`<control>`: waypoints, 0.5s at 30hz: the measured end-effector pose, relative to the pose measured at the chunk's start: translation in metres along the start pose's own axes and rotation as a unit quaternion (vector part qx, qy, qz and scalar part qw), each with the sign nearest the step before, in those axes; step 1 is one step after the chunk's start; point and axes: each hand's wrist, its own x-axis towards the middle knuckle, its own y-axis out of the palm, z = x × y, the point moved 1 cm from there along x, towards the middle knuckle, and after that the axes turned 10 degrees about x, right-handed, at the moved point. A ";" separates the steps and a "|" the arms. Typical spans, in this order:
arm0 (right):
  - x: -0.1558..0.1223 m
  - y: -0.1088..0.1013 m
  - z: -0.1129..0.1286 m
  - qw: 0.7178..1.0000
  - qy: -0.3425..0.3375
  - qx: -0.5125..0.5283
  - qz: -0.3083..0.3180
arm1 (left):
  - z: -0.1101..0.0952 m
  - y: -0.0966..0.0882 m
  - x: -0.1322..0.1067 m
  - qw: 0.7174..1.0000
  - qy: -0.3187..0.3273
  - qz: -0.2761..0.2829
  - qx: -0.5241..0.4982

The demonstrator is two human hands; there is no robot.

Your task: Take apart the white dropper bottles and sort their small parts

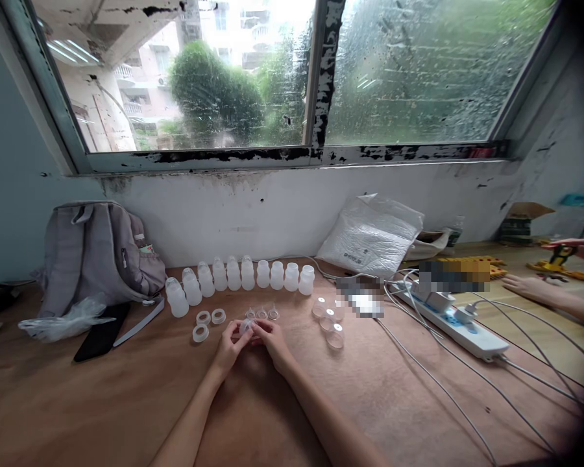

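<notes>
My left hand (232, 342) and my right hand (271, 338) meet at the middle of the table, fingers closed around a small translucent bottle nipple (246, 326). Fingers cover part of it, so I cannot tell whether a ring is around it. Just beyond my hands stand several clear nipples (273, 313). White collar rings (200, 333) lie to the left. Clear round caps (335, 338) are on the right. Behind runs a curved row of frosted baby bottles (233, 275); those on the left have tops fitted, while the right ones (291, 277) have bare necks.
A grey backpack (95, 253), plastic bag (68, 319) and black phone (101, 334) sit at left. At right are a power strip (460, 331), trailing white cables (425, 386) and a silvery packing bag (372, 233). Another person's hand (528, 285) rests at far right near yellow parts (559, 263).
</notes>
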 end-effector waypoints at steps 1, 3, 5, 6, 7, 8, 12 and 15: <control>0.000 0.000 0.000 1.000 0.002 0.002 0.005 | 0.001 0.000 0.000 1.000 0.002 -0.009 0.006; -0.001 0.000 0.000 1.000 -0.009 0.006 0.000 | 0.002 0.001 0.000 1.000 0.004 -0.019 0.013; 0.000 -0.001 -0.002 1.000 -0.021 0.016 -0.013 | 0.003 0.003 0.000 1.000 0.004 -0.007 0.004; 0.000 -0.001 -0.003 0.999 -0.025 0.020 -0.018 | 0.004 0.003 0.000 1.000 0.003 0.000 -0.006; 0.001 -0.001 -0.004 0.999 -0.026 0.022 -0.024 | 0.004 0.004 0.001 1.000 0.001 0.003 -0.016; 0.002 -0.001 -0.004 0.999 -0.026 0.020 -0.028 | 0.005 0.004 0.001 1.000 -0.001 0.003 -0.024; 0.004 -0.001 -0.009 0.999 -0.030 -0.018 -0.033 | 0.009 0.003 0.002 1.000 -0.002 -0.006 -0.015; 0.005 -0.001 -0.013 0.996 -0.053 -0.054 -0.040 | 0.011 0.003 0.001 1.000 0.009 -0.012 0.017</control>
